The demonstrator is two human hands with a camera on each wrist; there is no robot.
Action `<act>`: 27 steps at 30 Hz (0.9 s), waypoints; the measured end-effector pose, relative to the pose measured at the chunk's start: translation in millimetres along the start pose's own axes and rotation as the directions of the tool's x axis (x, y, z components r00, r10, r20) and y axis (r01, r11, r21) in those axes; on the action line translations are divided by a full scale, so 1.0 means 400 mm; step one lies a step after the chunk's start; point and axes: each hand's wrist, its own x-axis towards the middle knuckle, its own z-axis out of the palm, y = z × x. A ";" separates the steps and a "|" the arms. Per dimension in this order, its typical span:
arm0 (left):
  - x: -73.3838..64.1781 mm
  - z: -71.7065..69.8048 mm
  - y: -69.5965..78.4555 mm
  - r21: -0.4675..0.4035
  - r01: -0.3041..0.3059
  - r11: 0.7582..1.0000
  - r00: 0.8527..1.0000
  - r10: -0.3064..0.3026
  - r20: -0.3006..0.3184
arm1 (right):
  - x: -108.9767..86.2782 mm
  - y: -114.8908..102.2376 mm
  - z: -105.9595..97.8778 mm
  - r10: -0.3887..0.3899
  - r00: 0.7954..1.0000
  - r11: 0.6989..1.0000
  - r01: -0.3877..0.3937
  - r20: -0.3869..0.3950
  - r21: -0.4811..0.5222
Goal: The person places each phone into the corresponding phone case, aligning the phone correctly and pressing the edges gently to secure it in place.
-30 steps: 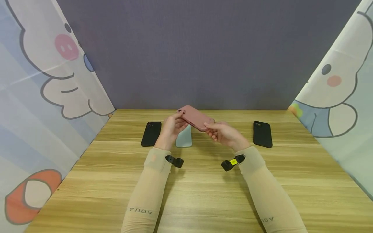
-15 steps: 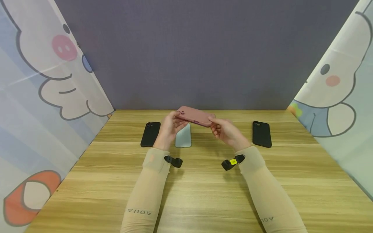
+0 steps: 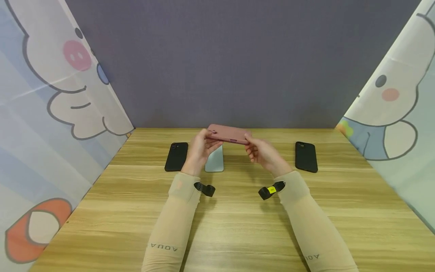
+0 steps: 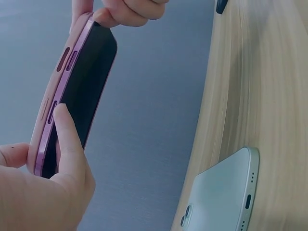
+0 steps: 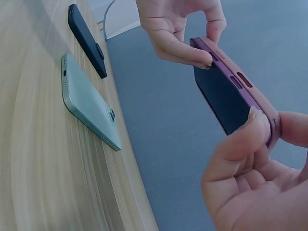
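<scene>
1. On my head feed, the pink phone case (image 3: 228, 132) is held up above the wooden table (image 3: 234, 226); the purple smartphone (image 4: 94, 72) sits against its inner side, screen turned away from that camera.
2. I see the left hand (image 3: 199, 151) pinching the camera end between thumb and finger.
3. The right hand (image 3: 266, 153) pinches the opposite end.
4. Near the left hand, I spot a pale green smartphone (image 3: 215, 160) on the table.
</scene>
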 end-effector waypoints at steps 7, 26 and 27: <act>-0.004 0.005 0.003 0.004 0.005 1.000 1.000 -0.005 0.020 | -0.001 0.003 -0.001 -0.041 0.998 0.999 0.040 -0.043 -0.033; -0.002 -0.006 0.013 0.016 0.020 1.000 0.999 -0.021 0.043 | 0.001 -0.001 -0.014 -0.063 0.995 0.998 0.063 -0.073 -0.006; -0.002 -0.005 0.014 0.015 0.026 1.000 0.998 -0.026 0.050 | 0.001 -0.001 -0.014 -0.067 0.995 0.998 0.067 -0.073 -0.003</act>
